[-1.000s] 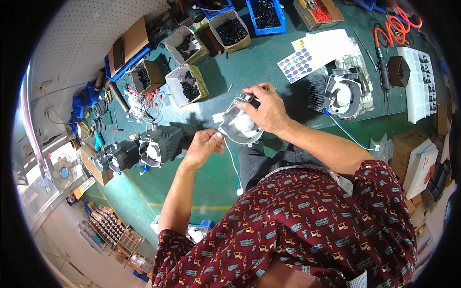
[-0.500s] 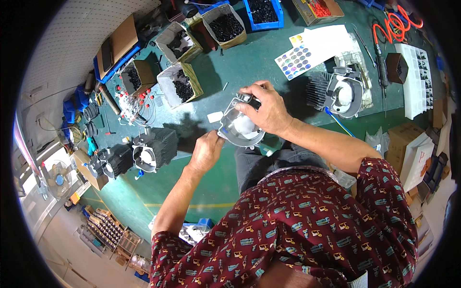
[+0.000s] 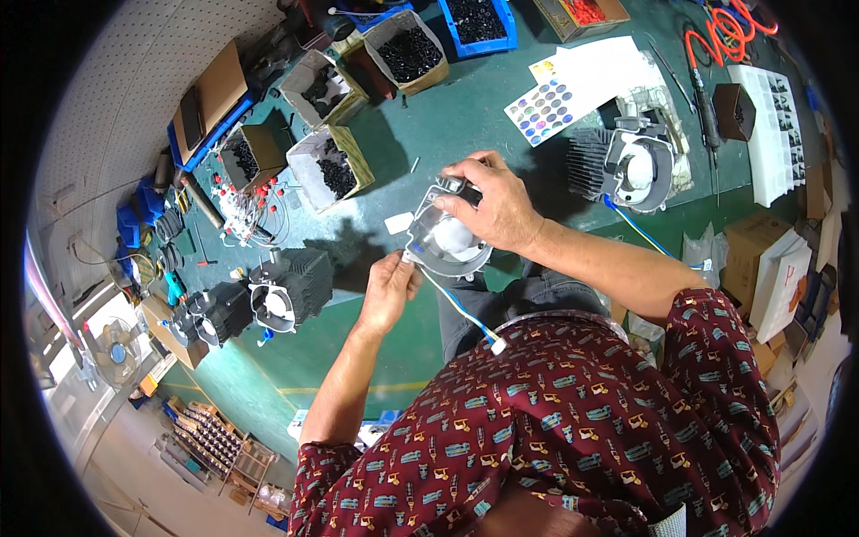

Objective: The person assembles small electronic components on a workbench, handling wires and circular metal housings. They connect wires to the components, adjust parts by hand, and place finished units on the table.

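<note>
Over the bench's near edge, my right hand (image 3: pixel 503 208) grips the upper side of a grey metal housing (image 3: pixel 461 259) with a round pale centre. My left hand (image 3: pixel 386 288) is closed at the housing's lower left corner, its thumb and fingertips pinched where a blue, white and yellow cable (image 3: pixel 461 311) comes out. That cable hangs toward my shirt and ends in a white connector (image 3: pixel 498 345). Exactly what lies between the left fingertips is partly hidden. A small white label (image 3: pixel 399 223) shows beside the housing on the bench.
More finned housings stand on the bench at left (image 3: pixel 291 291) and right (image 3: pixel 637 170). Boxes of black parts (image 3: pixel 333 170) and a blue bin (image 3: pixel 479 27) line the back. A sticker sheet (image 3: pixel 541 112), an electric screwdriver (image 3: pixel 710 125) with red coiled cord and a white tray (image 3: pixel 771 134) lie right.
The cable with its white connector now stretches out below the housing toward my shirt. My left hand has shifted slightly and turned at the housing's corner; my right hand keeps its grip.
</note>
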{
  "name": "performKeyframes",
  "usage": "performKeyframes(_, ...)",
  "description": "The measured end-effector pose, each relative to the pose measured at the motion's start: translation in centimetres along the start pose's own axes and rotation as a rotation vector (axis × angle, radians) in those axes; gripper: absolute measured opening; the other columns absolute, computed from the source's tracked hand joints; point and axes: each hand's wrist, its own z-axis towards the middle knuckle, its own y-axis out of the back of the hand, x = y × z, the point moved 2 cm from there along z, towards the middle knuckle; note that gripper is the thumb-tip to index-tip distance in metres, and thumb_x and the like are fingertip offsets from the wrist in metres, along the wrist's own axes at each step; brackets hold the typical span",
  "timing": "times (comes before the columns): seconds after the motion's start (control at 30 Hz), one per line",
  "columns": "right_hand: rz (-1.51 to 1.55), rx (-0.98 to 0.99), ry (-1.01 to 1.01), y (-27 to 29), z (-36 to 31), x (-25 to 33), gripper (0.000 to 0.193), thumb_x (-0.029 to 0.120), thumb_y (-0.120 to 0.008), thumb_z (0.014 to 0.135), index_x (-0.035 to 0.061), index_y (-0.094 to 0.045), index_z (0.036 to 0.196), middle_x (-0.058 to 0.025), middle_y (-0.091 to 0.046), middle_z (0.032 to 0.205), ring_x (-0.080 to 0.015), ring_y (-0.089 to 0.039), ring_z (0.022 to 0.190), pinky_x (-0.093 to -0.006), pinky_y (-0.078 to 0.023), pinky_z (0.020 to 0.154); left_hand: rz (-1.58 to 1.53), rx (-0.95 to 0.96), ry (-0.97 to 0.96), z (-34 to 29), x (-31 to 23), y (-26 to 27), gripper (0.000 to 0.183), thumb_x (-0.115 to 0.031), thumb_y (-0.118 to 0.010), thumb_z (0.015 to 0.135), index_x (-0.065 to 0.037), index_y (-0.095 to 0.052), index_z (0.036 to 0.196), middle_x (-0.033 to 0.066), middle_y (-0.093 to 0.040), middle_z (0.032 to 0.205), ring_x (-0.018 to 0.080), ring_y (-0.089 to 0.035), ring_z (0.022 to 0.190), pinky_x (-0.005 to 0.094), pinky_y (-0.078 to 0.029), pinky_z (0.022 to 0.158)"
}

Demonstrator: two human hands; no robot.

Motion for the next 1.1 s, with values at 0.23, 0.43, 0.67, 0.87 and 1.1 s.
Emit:
performKeyframes(0.23, 0.0, 0.021, -0.021, 0.2, 0.1, -0.1, 0.043, 0.034, -0.082, 0.087, 0.0065, -0.071, 0.117, -0.0193, -0.063, 0.117, -0.0337, -0.07, 0.104, -0.0445, -0.057, 0.092, -0.922, 0.313, 0.375, 1.4, 1.9, 0.6, 0.022, -0.022, -0.056, 0.103, -0.004, -0.062, 0.092, 0.0, -0.05, 0.07, 0.0119, -0.043, 0.06, 0.025, -0.034, 0.051)
performKeyframes(0.43, 0.007, 0.02, -0.027, 0.1, -0.1, 0.0, 0.042, 0.034, -0.083, 0.086, 0.0071, -0.071, 0.116, -0.019, -0.065, 0.114, -0.0334, -0.069, 0.106, -0.0443, -0.057, 0.093, -1.315, 0.436, 0.524, 1.2, 2.7, -0.6, 0.031, -0.034, -0.056, 0.099, -0.005, -0.062, 0.09, 0.0011, -0.044, 0.067, 0.0143, -0.038, 0.059, 0.0269, -0.037, 0.052)
performKeyframes(0.67, 0.004, 0.01, -0.041, 0.2, 0.2, -0.1, 0.042, 0.037, -0.081, 0.087, 0.0066, -0.073, 0.115, -0.0194, -0.066, 0.115, -0.0352, -0.067, 0.112, -0.0442, -0.056, 0.095, -0.358, 0.036, 0.218, -0.3, -0.1, 0.7, 0.027, -0.031, -0.057, 0.109, -0.006, -0.063, 0.099, 0.0033, -0.061, 0.08, 0.0141, -0.058, 0.07, 0.0293, -0.048, 0.062)
performKeyframes(0.87, 0.024, 0.023, -0.054, 0.2, 0.2, 0.3, 0.045, 0.037, -0.081, 0.087, 0.0056, -0.072, 0.117, -0.0198, -0.067, 0.116, -0.0351, -0.066, 0.114, -0.0443, -0.055, 0.096, -0.142, 0.137, 0.174, 0.3, -1.5, 2.2, 0.026, -0.027, -0.062, 0.108, -0.003, -0.064, 0.097, 0.0033, -0.064, 0.082, 0.0118, -0.057, 0.069, 0.0271, -0.049, 0.063)
performKeyframes(1.1, 0.023, -0.003, -0.023, 0.1, -0.2, -0.6, 0.047, 0.038, -0.081, 0.086, 0.0052, -0.071, 0.118, -0.02, -0.066, 0.117, -0.0343, -0.066, 0.114, -0.0445, -0.056, 0.095, 0.127, 0.204, 0.065, 0.8, -2.3, 1.8, 0.023, -0.021, -0.061, 0.108, 0.001, -0.065, 0.102, 0.0053, -0.068, 0.087, 0.0114, -0.062, 0.073, 0.0266, -0.053, 0.064)
